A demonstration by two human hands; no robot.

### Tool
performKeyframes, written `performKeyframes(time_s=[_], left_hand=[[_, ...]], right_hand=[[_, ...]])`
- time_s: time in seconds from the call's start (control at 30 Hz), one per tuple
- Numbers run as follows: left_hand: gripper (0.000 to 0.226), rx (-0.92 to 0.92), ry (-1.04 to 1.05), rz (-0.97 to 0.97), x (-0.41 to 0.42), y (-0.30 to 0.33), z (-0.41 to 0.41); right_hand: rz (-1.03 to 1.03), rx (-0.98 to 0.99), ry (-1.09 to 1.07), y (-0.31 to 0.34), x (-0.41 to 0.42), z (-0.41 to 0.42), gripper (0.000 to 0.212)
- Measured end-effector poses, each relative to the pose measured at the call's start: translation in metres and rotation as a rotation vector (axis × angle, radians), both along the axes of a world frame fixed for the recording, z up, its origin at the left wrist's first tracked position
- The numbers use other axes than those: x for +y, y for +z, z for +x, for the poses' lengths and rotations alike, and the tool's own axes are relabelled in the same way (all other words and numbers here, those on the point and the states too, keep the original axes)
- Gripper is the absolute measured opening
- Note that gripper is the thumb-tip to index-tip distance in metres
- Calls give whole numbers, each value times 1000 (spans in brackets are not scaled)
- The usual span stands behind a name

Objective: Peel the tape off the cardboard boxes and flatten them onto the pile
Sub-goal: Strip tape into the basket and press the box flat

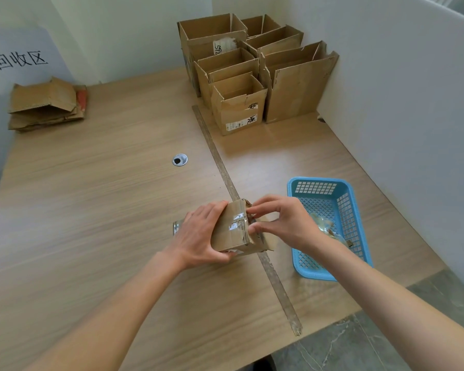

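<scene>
Both forearms reach in over the wooden bench (91,210). On its near middle sits a small cardboard box (232,231), banded with clear tape (237,223). Left hand (198,234) wraps its grip round the box's left side, fingers curled over the top. Right hand (281,223) pinches at the tape on the box's right edge. Just right lies a blue basket (330,226) with crumpled tape scraps. Open boxes (252,73) stand at the far corner; the flattened pile (46,105) lies far left.

Hidden under the left hand (198,234): much of the small box (233,228); unreadable at 1 o'clock: box labels (241,123).
</scene>
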State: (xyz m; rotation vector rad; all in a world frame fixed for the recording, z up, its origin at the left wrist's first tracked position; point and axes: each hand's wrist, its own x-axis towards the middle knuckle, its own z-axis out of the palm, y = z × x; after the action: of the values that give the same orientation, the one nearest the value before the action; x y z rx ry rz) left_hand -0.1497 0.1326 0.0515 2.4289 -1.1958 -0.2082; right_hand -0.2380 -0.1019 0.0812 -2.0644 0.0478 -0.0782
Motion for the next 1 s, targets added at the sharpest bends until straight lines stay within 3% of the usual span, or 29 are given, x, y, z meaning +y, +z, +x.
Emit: performKeyframes(time_s=[0.13,0.37,0.83,1.0], left_hand=[[108,15,5,-29,1,0,1],[105,14,18,-78,2,-5,1],[107,-121,-126,111,-9,-1,-1],[107,-258,-266,165,-23,-2,-2]], right_hand=[[-35,-105,9,-6,5,-1,29],[45,-33,58,-1,2,4,19],[45,401,204,7,-15,-6,12],[4,793,257,26,-25,-8,9]])
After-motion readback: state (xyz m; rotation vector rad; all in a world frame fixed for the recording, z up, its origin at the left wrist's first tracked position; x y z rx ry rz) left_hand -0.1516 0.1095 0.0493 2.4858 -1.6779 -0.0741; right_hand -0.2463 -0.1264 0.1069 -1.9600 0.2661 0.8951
